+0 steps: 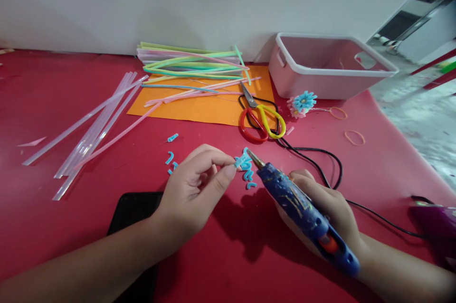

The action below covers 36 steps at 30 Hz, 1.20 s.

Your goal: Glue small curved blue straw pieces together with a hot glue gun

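Between the thumb and forefinger of my left hand point(199, 184) is a small piece of light-blue pipe cleaner point(239, 161). My right hand point(320, 203) is wrapped round a blue hot glue gun point(299, 208), whose metal nozzle points up and left, close to the pinched piece. On the red table, beneath and beyond the fingertips, lie several short curled blue pipe cleaner pieces point(249, 175). More blue bits point(170, 156) rest left of my left hand, with a small blue piece on a thin wire point(173, 137) farther back.
Scissors point(263, 120) with red and yellow handles lie on an orange sheet point(199, 110) beside bundled pipe cleaners point(188, 58). Clear glue sticks point(96, 127) are at left. A pink bin point(320, 82), a fuzzy flower point(304, 100) and a black cord point(340, 170) occupy the right. A dark phone-like slab point(137, 203) lies under my left forearm.
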Each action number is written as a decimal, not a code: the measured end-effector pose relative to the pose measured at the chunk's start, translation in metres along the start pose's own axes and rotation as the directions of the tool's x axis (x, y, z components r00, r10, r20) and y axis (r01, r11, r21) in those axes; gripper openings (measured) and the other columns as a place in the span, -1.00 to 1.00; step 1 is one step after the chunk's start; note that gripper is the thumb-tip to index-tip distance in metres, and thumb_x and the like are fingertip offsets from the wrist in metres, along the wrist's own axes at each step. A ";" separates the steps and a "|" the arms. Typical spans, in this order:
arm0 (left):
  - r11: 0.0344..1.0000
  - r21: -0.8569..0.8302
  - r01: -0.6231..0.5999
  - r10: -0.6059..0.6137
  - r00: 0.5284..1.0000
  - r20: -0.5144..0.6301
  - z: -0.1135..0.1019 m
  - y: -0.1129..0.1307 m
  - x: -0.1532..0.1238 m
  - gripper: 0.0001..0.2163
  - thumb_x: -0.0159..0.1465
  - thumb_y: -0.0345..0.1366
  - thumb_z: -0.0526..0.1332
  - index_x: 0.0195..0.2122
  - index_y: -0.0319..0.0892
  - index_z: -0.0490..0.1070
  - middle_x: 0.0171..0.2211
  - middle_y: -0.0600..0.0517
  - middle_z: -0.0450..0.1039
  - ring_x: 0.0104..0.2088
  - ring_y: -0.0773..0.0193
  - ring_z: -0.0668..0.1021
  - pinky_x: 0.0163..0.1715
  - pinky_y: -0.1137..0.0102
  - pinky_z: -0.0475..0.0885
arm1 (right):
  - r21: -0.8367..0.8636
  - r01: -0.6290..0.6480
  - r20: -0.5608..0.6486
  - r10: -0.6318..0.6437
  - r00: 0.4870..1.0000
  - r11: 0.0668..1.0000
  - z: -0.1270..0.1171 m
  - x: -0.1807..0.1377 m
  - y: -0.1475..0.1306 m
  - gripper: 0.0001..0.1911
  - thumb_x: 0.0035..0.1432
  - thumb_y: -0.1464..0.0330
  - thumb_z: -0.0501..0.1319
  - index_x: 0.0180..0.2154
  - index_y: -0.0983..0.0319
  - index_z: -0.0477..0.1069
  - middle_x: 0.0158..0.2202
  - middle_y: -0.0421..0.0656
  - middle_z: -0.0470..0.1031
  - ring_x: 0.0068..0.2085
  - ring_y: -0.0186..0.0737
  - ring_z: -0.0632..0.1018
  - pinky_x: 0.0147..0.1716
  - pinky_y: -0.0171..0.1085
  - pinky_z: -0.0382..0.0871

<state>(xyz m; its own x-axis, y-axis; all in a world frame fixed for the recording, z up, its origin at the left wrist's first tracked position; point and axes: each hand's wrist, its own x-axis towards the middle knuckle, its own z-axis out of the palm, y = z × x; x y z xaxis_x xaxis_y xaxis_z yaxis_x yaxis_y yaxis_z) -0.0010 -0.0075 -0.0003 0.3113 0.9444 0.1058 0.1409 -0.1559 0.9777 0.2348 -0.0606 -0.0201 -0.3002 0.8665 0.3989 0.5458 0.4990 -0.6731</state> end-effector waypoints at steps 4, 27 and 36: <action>1.000 -0.002 -0.010 0.010 1.000 0.009 0.000 0.001 0.000 -0.87 0.39 -0.26 0.19 -0.28 -0.11 0.49 -0.33 0.04 0.38 -0.31 0.28 0.43 -0.36 0.41 0.31 | 0.001 -0.025 0.039 0.025 0.999 1.000 0.001 -0.003 0.002 -0.77 0.10 0.51 0.26 -0.24 0.10 0.32 -0.47 -0.24 0.34 -0.47 -0.21 0.38 -0.41 -0.19 0.32; 0.998 -0.002 -0.060 0.060 0.998 0.030 -0.001 -0.004 0.002 -0.90 0.39 -0.31 0.18 -0.26 -0.12 0.47 -0.31 0.06 0.38 -0.32 0.34 0.45 -0.41 0.43 0.30 | 0.028 0.106 0.030 -0.107 0.994 0.994 -0.001 0.008 -0.005 -0.91 0.21 0.44 0.16 -0.34 0.18 0.28 -0.50 -0.26 0.32 -0.49 -0.32 0.34 -0.41 -0.26 0.25; 0.998 -0.044 -0.041 0.042 0.999 0.031 0.001 -0.001 0.003 -0.92 0.37 -0.33 0.20 -0.27 -0.12 0.48 -0.31 0.08 0.39 -0.38 0.40 0.41 -0.41 0.45 0.30 | 0.032 0.115 0.035 -0.116 0.993 0.993 -0.001 0.009 -0.006 -0.88 0.31 0.31 0.14 -0.31 0.17 0.34 -0.51 -0.22 0.37 -0.50 -0.27 0.35 -0.42 -0.22 0.27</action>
<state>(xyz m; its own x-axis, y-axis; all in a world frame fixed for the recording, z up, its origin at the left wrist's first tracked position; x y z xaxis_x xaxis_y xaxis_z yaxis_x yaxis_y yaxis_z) 0.0003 -0.0051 -0.0013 0.3455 0.9277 0.1413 0.0867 -0.1815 0.9796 0.2299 -0.0558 -0.0118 -0.3886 0.8026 0.4526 0.4826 0.5957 -0.6420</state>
